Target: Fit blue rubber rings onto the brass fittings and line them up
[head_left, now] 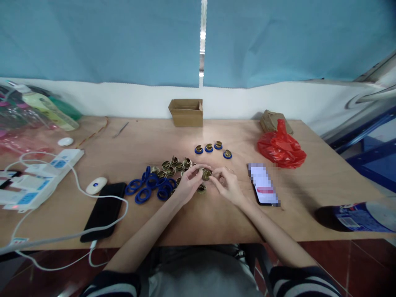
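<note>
Both my hands meet over the middle of the wooden table (216, 214). My left hand (189, 183) and my right hand (227, 183) pinch one small brass fitting (206, 174) between their fingertips. Just left of my hands lies a pile of brass fittings (173, 165) and, further left, a heap of blue rubber rings (148, 185). Another brass piece (201, 189) rests on the table under my hands. Beyond them several brass fittings with blue rings on them (213, 147) stand in a loose row.
A cardboard box (186, 112) stands at the back wall. A red plastic bag (281, 146) and a lit phone (263, 184) lie to the right, a blue can (361, 216) at the right edge. A black phone (103, 210), white cable, power strips (37, 177) and bottles fill the left.
</note>
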The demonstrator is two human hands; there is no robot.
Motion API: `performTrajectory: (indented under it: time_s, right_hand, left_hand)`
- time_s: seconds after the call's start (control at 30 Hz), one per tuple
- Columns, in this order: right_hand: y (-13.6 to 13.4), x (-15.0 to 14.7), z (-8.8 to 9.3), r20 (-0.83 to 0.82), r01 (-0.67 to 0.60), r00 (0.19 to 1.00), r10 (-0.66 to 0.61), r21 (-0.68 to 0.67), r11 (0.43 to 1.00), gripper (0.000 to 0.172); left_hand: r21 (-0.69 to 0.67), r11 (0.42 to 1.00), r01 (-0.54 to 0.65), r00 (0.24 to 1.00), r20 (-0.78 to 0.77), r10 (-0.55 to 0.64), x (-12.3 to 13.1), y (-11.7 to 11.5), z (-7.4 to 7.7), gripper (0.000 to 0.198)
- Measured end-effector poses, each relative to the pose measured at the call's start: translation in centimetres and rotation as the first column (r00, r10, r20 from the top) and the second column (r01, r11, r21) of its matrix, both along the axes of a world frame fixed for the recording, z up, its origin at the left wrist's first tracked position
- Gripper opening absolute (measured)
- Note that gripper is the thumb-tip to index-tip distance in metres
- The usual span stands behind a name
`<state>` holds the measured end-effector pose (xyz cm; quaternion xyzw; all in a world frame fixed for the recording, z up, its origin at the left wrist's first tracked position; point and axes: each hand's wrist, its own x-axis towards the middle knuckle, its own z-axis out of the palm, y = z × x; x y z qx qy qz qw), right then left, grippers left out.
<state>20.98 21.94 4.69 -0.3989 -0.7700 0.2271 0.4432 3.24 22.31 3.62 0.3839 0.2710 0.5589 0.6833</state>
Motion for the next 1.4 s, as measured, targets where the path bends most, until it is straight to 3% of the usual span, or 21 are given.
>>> performTrajectory:
  time_s: [0.13, 0.33, 0.57, 0.67, 0.77, 0.9, 1.03, 1.17, 1.27, 1.4]
  right_hand:
    - [0.1, 0.0, 0.0, -0.007, 0.026, 1.0, -0.027, -0.024, 0.999, 0.006]
    - [0.0, 0.1, -0.8, 0.113, 0.078, 0.99, -0.084, 0.059, 0.995, 0.004]
    - [0.0, 0.1, -0.7, 0.182, 0.114, 0.976, -0.118, 0.033, 0.993, 0.01]
    - [-0.2, 0.2, -0.3, 0.145, 0.11, 0.983, -0.113, 0.023, 0.994, 0.014]
    - [-0.4, 0.2, 0.0, 0.063, 0.121, 0.991, -0.122, 0.009, 0.993, 0.011]
    - [-0.4, 0.1, 0.2, -0.019, 0.115, 0.993, -0.116, -0.043, 0.992, 0.007]
    - [0.0, -0.3, 0.2, -0.119, 0.011, 0.992, -0.039, -0.222, 0.975, 0.015]
    - [0.6, -0.4, 0.3, -0.344, -0.214, 0.938, 0.046, -0.468, 0.857, 0.028]
    - [1.0, -0.2, 0.4, -0.442, -0.359, 0.891, 0.102, -0.55, 0.754, 0.037]
    - [1.0, -0.1, 0.3, -0.492, -0.383, 0.867, 0.071, -0.569, 0.728, 0.042]
  left_hand:
    - [0.013, 1.0, 0.021, 1.0, -0.016, -0.021, 0.0, -0.1, 0.0, 0.025]
    - [-0.004, 0.999, 0.036, 0.996, -0.079, -0.036, 0.3, -0.3, -0.3, 0.035]
    - [-0.002, 0.999, 0.045, 0.987, -0.155, -0.044, 0.3, -0.4, -0.1, 0.033]
    - [0.066, 0.997, 0.045, 0.977, -0.213, -0.03, 0.1, -0.5, 0.3, 0.036]
    - [0.206, 0.978, -0.017, 0.946, -0.313, 0.083, 0.0, -0.6, 0.6, 0.04]
    - [0.389, 0.918, -0.082, 0.864, -0.431, 0.26, -0.1, -0.5, 0.1, 0.053]
    - [0.549, 0.834, -0.048, 0.717, -0.563, 0.411, -0.1, -0.9, -1.0, 0.052]
    - [0.691, 0.721, -0.058, 0.628, -0.536, 0.564, 0.1, -1.5, -1.6, 0.047]
    - [0.771, 0.634, -0.056, 0.595, -0.484, 0.641, 0.2, -1.6, -1.5, 0.051]
    - [0.842, 0.536, 0.061, 0.523, -0.485, 0.701, -0.2, -1.2, -0.5, 0.061]
